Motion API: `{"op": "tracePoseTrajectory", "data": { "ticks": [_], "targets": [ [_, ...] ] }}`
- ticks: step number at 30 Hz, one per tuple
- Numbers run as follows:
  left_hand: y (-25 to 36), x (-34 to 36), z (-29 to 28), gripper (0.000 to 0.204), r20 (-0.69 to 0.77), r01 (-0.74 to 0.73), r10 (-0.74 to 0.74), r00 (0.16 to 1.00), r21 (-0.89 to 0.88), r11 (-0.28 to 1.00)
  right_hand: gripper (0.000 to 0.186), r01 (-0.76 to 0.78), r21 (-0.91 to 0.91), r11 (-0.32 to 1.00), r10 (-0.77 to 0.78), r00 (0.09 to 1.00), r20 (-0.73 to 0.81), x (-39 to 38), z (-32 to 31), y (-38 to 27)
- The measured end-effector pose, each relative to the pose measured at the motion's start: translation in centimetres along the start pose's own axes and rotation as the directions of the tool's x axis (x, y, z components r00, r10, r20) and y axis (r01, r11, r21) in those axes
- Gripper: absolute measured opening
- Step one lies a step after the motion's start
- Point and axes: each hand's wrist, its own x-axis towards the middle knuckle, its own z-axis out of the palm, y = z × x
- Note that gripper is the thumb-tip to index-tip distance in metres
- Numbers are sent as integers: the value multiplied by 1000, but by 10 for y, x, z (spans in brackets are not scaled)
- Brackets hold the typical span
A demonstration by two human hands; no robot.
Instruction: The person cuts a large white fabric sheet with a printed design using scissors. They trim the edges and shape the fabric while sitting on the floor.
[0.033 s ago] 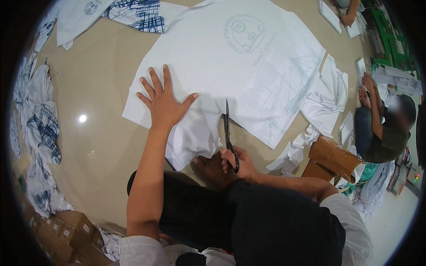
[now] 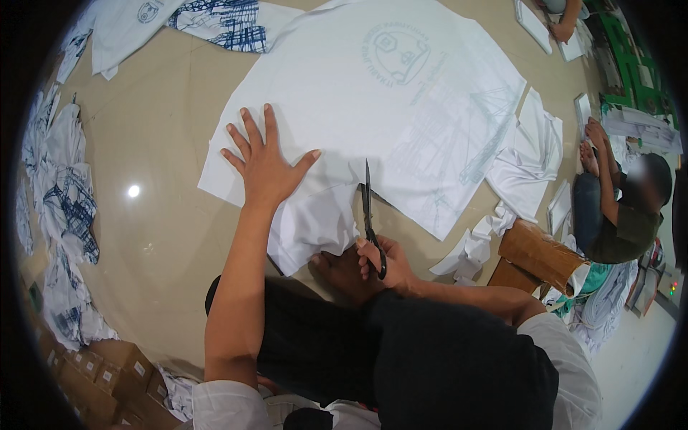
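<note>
A large white piece of cloth [image 2: 315, 93] lies spread on the floor before me, with a faint crest and line drawing showing on it. My left hand [image 2: 266, 168] presses flat on its near left part, fingers spread. In my right hand [image 2: 390, 261] are black-handled scissors [image 2: 368, 208], blades pointing away from me at a cut in the cloth's near edge. The blades look closed or almost so. Left of the scissors, a crumpled flap of the cloth [image 2: 315, 218] bunches up beside my bare foot [image 2: 340, 276].
Printed garments [image 2: 68, 208] lie along the left, and another printed garment [image 2: 222, 25] at the far left. White scraps [image 2: 527, 158] and a brown cardboard piece [image 2: 541, 254] are on the right. A seated person [image 2: 623, 208] works beyond them. Cardboard boxes [image 2: 107, 373] stand at the lower left.
</note>
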Motion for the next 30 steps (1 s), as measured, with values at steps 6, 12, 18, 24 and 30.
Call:
{"op": "tracePoseTrajectory", "data": {
  "ticks": [6,12,18,24,30],
  "targets": [
    [-2,0,2,129,-5,-8,8,1000,-1,1000,40,-4,-18,1000,4,1000,-10,1,0,-1],
    [-4,0,4,128,-33,-30,29,999,-18,999,45,1,-51,999,-2,1000,-30,0,1,-1],
    [-6,0,7,129,-45,-28,28,999,8,1000,45,13,-78,997,-15,999,-31,-1,1,-2],
    [-3,0,3,128,-15,-16,16,1000,5,1000,37,-7,-105,994,3,999,-42,-3,0,-5],
    [-4,1,4,128,-18,-15,15,1000,21,1000,35,-17,-145,989,13,999,-30,-4,-2,-10]
  ]
}}
